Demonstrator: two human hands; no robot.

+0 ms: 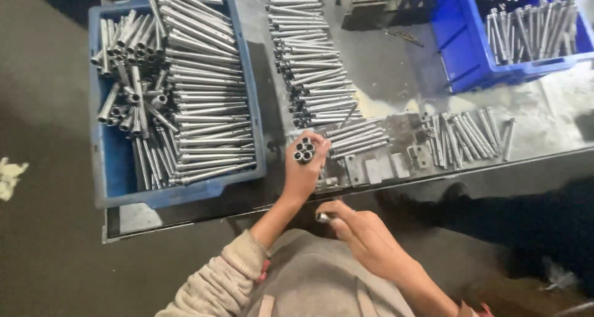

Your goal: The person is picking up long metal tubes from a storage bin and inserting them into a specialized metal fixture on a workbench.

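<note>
The work table (pixel 557 122) filled the upper two thirds of the frame, its front edge running from lower left to the right side. A blue bin (pixel 111 162) at upper left held stacked metal tubes (pixel 204 100); a second blue bin (pixel 458 51) at upper right held more. Loose rows of tubes (pixel 306 57) lay between the bins at top centre.

The left hand (pixel 304 168), at centre frame just over the table edge, had its fingers wrapped around a bundle of tubes (pixel 304 150) held end-up. The right hand (pixel 365 233), lower centre and off the table, pinched a single tube (pixel 323 217) between thumb and fingers.

Judged step: gathering tubes into the bundle. The next move probably called for aligning the single tube with the bundle ends. Open room lay between the hands; the rows above the left hand left little clearance.
</note>
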